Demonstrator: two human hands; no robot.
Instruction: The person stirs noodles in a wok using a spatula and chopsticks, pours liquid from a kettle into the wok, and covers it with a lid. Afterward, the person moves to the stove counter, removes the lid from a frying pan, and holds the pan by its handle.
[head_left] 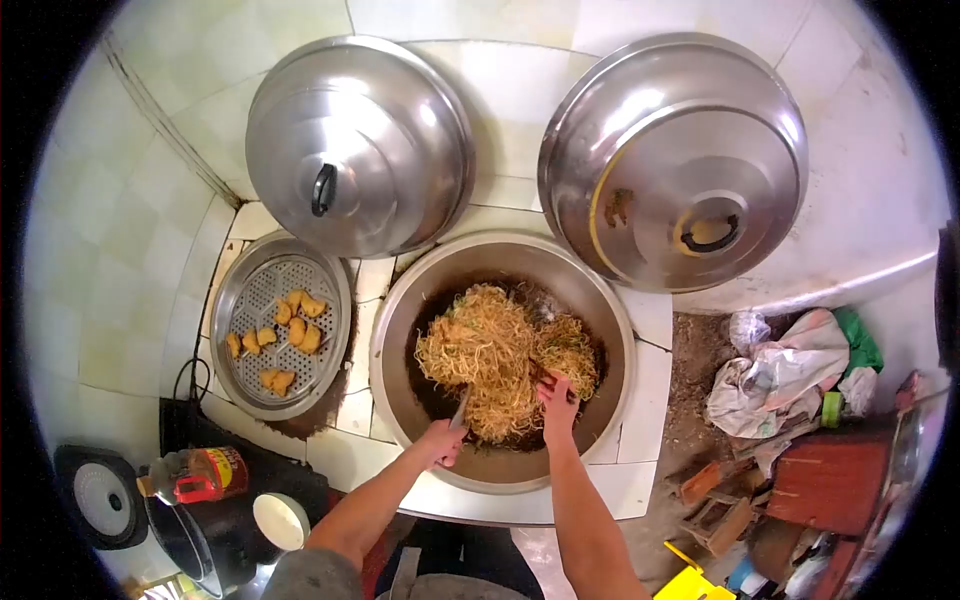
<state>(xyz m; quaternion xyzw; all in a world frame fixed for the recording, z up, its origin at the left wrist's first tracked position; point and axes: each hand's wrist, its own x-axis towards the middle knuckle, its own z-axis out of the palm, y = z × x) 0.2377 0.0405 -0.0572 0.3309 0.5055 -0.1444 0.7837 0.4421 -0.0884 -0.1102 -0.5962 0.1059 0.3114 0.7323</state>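
A large metal wok [395, 340] is set into the tiled counter, with a heap of thin brown noodles [480, 340] in it. My left hand [441, 445] is closed round the handle of a metal utensil [461, 411], whose far end goes into the lower left of the heap. At the right side of the noodles my right hand [557, 393] grips thin dark sticks that look like chopsticks [540, 371]. Their tips are hidden among the noodles.
Two big metal lids [400, 130] [740, 170] lean on the wall behind. A perforated steamer tray [235, 375] with fried pieces sits left. An oil bottle [205, 474], a bowl [281, 522] and a cooker are lower left. Bags [780, 370] and wood pieces [722, 523] lie right.
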